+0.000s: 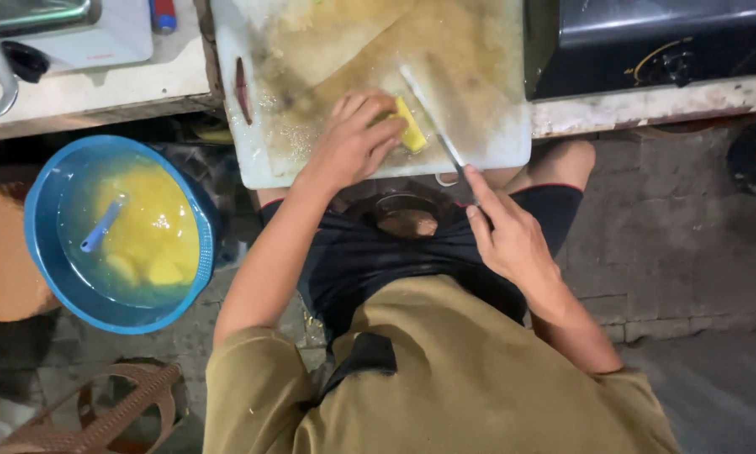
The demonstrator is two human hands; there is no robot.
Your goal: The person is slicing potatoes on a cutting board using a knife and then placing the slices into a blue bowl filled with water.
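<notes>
My left hand (351,139) presses a yellow piece of food (410,128) onto a stained white cutting board (311,67) at its near edge. My right hand (508,237) grips the dark handle of a knife (433,118), index finger stretched along it. The long blade runs up and to the left, its edge lying against the yellow piece just right of my left fingers.
A blue bowl (46,252) with yellow pieces in water and a blue-handled tool (102,225) stands on the floor at left. A dark stove (647,42) sits on the counter at right, a white appliance (84,34) at upper left. A woven basket (100,416) lies bottom left.
</notes>
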